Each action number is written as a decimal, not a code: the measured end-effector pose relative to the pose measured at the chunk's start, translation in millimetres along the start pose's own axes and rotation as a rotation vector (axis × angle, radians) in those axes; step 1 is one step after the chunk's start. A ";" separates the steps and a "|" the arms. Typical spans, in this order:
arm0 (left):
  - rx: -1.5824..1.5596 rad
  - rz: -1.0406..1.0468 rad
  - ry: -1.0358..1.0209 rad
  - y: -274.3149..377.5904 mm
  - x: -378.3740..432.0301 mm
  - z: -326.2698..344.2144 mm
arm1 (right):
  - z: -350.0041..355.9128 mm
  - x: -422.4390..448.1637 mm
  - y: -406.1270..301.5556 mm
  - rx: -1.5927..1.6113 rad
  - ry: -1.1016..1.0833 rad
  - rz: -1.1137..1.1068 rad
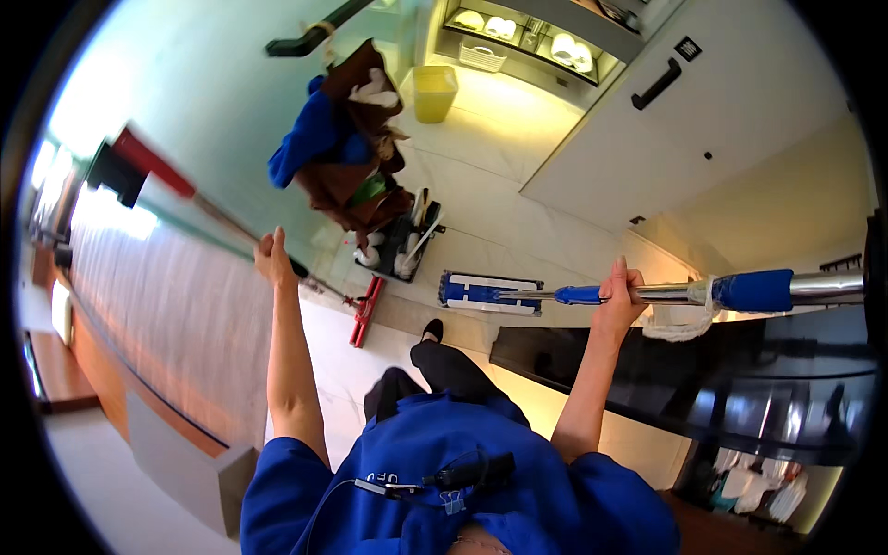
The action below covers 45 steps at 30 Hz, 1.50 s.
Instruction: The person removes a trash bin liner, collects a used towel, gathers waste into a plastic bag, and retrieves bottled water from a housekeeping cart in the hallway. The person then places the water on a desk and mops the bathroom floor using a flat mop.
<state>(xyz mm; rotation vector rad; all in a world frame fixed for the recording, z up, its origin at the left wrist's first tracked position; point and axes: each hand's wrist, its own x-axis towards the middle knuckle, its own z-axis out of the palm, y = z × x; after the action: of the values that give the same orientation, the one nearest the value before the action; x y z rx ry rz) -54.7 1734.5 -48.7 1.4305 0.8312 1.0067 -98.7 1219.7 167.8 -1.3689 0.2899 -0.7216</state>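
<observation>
My left hand [275, 259] grips the pole of a mop with a red grip [166, 170] at its upper end and a red frame head [366, 312] low by the floor. My right hand [619, 293] is closed on the blue-and-metal pole of a flat mop [491, 292], whose blue and white head lies left of that hand. Beyond my hands, a brown bag [347, 180] with blue cloths [305, 139] hangs by a black handle [298, 46]. Below it a black caddy [399, 243] holds white bottles and brushes.
A yellow bin [435, 94] stands near a lit cabinet with dishes [534, 38]. A white door [652, 132] is at the upper right, a glossy black counter [694, 374] at the right. A frosted glass panel [229, 90] and a wood-grained surface [166, 312] lie at the left.
</observation>
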 end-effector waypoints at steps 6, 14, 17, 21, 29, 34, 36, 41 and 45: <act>0.244 -0.173 0.034 -60.8 17.6 -4.9 | 14.4 42.6 58.4 0.001 0.289 -0.115; 0.082 -0.117 -0.031 -109.2 4.3 -30.4 | 38.8 120.9 63.5 0.084 0.446 -0.113; 0.124 -0.391 0.099 -101.3 -0.3 -33.0 | 42.3 143.2 67.7 0.044 0.426 -0.130; 0.223 -0.675 0.240 -84.6 -1.6 -35.8 | 46.8 167.7 79.0 -0.069 0.393 -0.167; 0.252 -0.784 0.205 -101.5 -20.0 -39.0 | 11.8 230.7 132.3 -0.197 0.431 -0.164; 0.129 -1.254 -0.045 -50.9 -85.8 72.6 | -12.8 255.0 152.5 -0.114 0.434 -0.040; 0.209 -0.986 -0.737 -0.7 -128.7 177.4 | -2.3 257.6 161.0 -0.181 0.188 -0.001; -0.484 -0.299 -1.665 206.9 -216.0 416.6 | 63.1 248.4 201.1 -0.248 -0.260 -0.001; -1.055 -0.333 -1.815 349.3 -223.2 494.9 | 93.3 249.2 223.9 -0.322 -0.415 0.114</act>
<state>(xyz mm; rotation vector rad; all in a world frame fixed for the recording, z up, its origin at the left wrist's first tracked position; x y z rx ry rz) 297.1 1301.1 275.6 0.6739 -0.7411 -0.3566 210.6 1145.5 27.3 -1.7546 0.1546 -0.2895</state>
